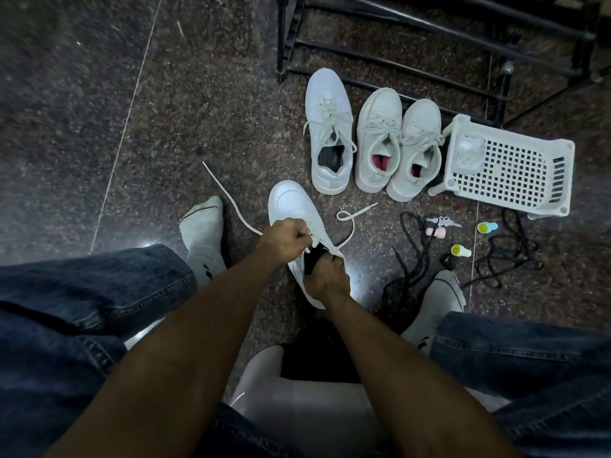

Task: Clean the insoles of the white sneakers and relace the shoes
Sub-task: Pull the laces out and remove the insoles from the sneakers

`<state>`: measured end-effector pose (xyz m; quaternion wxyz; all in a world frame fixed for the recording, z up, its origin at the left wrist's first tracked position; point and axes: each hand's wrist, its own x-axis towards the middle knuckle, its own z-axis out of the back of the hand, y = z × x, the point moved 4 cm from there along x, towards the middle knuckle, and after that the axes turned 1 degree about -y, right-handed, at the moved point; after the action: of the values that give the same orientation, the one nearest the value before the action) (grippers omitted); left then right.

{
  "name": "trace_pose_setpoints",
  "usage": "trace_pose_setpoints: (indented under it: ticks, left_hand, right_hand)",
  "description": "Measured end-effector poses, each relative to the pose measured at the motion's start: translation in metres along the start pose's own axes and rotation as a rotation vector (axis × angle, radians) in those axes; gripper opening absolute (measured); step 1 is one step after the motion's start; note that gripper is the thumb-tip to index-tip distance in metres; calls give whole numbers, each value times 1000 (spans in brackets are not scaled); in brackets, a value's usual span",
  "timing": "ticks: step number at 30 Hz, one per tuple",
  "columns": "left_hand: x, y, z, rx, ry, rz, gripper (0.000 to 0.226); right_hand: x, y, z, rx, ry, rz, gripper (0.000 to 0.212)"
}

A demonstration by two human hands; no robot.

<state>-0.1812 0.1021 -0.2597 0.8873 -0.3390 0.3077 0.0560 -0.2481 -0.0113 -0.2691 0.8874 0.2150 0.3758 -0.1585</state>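
Observation:
A white sneaker (pixel 289 206) lies on the dark floor between my socked feet, toe pointing away from me. My left hand (pixel 285 238) is curled in a fist over its eyelets and pinches the white lace (pixel 228 195), whose long end trails up and left across the floor. The lace's other end (pixel 352 218) loops to the right of the shoe. My right hand (pixel 327 279) grips the sneaker's collar near the heel, fingers curled at its dark opening. The insole is hidden.
Three more white sneakers (pixel 380 140) stand side by side farther off. A white perforated basket (pixel 515 166) lies on its side at the right. Black laces (pixel 502 252), keys (pixel 441 221) and small bottles (pixel 461 250) are scattered at the right. A black rack (pixel 396 38) stands behind.

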Motion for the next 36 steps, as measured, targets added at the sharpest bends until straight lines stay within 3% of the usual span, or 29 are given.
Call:
trace_pose_setpoints:
  ticks: [5, 10, 14, 19, 24, 30, 33, 36]
  left_hand:
    - [1, -2, 0, 18, 25, 6, 13]
    - [1, -6, -4, 35, 21, -7, 10]
    - [-2, -2, -8, 8, -15, -2, 11]
    - [-3, -2, -9, -39, -45, 1, 5]
    - [-9, 3, -14, -133, -69, 40, 20]
    - [-10, 6, -19, -193, -96, 29, 7]
    - [-12, 8, -23, -207, -96, 9, 6]
    - [-13, 13, -29, -224, -97, -19, 11]
  right_hand:
    - [12, 1, 6, 31, 34, -29, 44]
    - [9, -1, 8, 29, -31, -93, 50]
    - [-6, -5, 5, -45, -106, -24, 53]
    - [1, -5, 22, 53, -1, 11, 38]
    - [-2, -9, 33, -124, -12, 13, 33]
    - [-4, -14, 33, -224, 64, 45, 33]
    - [-1, -25, 35, -103, 31, 79, 25]
    - [0, -39, 30, 219, 19, 66, 12]
